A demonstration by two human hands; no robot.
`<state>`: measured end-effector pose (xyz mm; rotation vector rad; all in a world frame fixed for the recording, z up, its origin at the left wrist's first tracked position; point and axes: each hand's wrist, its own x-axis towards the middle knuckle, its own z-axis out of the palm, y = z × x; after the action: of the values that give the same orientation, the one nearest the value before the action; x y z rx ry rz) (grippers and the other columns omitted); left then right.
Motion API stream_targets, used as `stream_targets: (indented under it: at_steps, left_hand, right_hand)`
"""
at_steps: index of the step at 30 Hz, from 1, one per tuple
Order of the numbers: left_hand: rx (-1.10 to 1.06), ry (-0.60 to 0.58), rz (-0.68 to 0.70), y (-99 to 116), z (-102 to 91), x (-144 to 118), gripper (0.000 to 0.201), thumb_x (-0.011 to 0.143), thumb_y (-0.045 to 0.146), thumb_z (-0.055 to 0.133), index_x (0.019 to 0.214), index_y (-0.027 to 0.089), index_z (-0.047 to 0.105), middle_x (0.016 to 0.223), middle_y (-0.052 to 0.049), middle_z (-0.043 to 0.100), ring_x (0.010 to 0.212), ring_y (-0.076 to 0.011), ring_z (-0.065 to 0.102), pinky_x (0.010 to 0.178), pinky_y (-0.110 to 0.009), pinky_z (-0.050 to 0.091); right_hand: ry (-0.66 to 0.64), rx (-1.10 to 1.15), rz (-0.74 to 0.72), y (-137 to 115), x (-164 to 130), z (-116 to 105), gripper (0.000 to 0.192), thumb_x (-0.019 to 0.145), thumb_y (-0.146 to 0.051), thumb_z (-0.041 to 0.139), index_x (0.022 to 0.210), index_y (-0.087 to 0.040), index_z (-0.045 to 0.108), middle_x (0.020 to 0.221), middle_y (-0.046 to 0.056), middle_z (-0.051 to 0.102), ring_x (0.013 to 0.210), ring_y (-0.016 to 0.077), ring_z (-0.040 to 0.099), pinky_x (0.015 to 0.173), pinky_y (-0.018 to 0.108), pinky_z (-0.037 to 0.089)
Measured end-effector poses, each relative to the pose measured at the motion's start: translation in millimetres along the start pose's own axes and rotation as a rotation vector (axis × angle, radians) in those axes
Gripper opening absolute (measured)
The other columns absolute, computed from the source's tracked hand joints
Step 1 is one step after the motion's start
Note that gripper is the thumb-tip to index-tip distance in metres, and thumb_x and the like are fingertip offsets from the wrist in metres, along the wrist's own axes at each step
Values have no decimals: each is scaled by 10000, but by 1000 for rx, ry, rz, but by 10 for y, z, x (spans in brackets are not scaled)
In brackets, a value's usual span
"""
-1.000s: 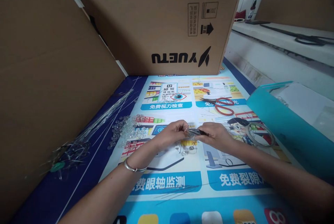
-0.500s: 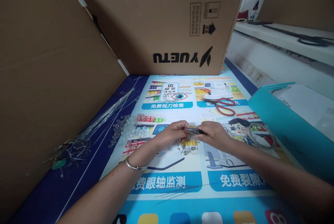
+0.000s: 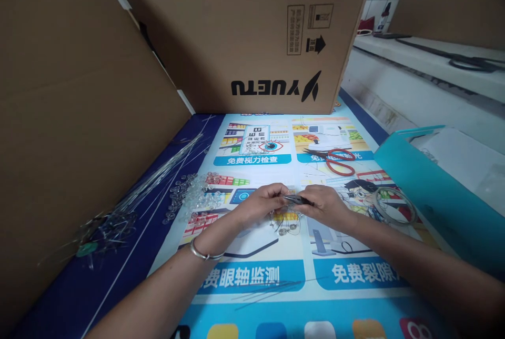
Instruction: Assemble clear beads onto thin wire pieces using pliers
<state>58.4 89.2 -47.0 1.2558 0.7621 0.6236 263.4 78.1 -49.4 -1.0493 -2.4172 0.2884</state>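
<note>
My right hand (image 3: 325, 205) is closed around a pair of dark pliers (image 3: 300, 200), whose jaws point left toward my other hand. My left hand (image 3: 263, 205) is closed in a pinch right at the jaw tips, on thin wire strung with clear beads. This beaded wire piece (image 3: 283, 231) hangs in loops just below both hands, over the printed mat. Exactly where the jaws grip is too small to make out. Left of my hands lies a spread of loose clear beads (image 3: 193, 197).
Cardboard panels (image 3: 276, 39) stand behind and to the left. Red-handled scissors (image 3: 339, 162) lie beyond my hands. A wire coil (image 3: 394, 206) and a teal box (image 3: 430, 186) sit right. Long wires (image 3: 158, 170) lie left; short wire pieces (image 3: 272, 290) lie in front.
The pliers have tilted slightly at my left fingertips, and the hanging beaded wire has shifted a little. Both hands stay in nearly the same place.
</note>
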Motion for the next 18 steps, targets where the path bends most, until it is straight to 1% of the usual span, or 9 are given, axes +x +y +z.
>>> stream_targets:
  at_steps: [4, 6, 8, 11, 13, 15, 18]
  left_hand:
    - [29, -11, 28, 1, 3, -5, 152, 763, 282, 556, 833, 147, 553, 608, 23, 457, 549, -77, 406, 532, -207, 309]
    - [58, -1, 30, 16, 3, -10, 164, 777, 308, 550, 810, 147, 545, 602, 23, 451, 543, -76, 399, 522, -206, 301]
    - [90, 15, 26, 33, -3, -13, 188, 780, 336, 551, 796, 149, 540, 594, 24, 448, 530, -75, 390, 504, -203, 292]
    - [141, 44, 18, 44, -19, -9, 214, 783, 364, 545, 815, 152, 547, 590, 23, 456, 525, -78, 392, 490, -199, 289]
    - [176, 59, 18, 37, -30, -2, 218, 790, 370, 533, 818, 154, 552, 576, 24, 461, 520, -80, 395, 492, -199, 295]
    - [201, 63, 22, 25, -36, 5, 213, 794, 369, 525, 808, 158, 555, 554, 30, 463, 506, -79, 391, 496, -201, 300]
    - [233, 77, 24, 10, -34, 10, 201, 794, 362, 523, 798, 165, 559, 539, 35, 470, 494, -78, 392, 495, -199, 301]
  right_hand:
    - [-5, 8, 3, 24, 0, -33, 352, 855, -467, 431, 773, -165, 592, 636, 11, 535, 609, 116, 473, 560, 226, 326]
    - [-20, -4, -5, 35, 7, -127, 360, 859, -461, 424, 734, -161, 577, 639, 16, 534, 611, 116, 474, 552, 226, 323]
    - [-64, -37, -43, 42, 18, -275, 360, 864, -457, 415, 732, -163, 575, 654, 20, 547, 622, 118, 482, 559, 231, 324]
    - [-166, -190, -140, 49, 15, -520, 337, 874, -439, 406, 795, -174, 599, 704, 34, 577, 700, 144, 501, 629, 264, 331]
    - [-193, -344, -183, 52, -12, -636, 315, 866, -432, 426, 794, -179, 599, 724, 48, 587, 732, 171, 492, 654, 296, 316]
    - [-216, -436, -198, 43, -58, -692, 291, 861, -422, 440, 791, -184, 591, 731, 52, 590, 728, 183, 477, 660, 318, 298]
    - [-247, -510, -184, -30, -139, -699, 275, 857, -430, 448, 838, -195, 588, 754, 60, 589, 738, 197, 465, 666, 340, 284]
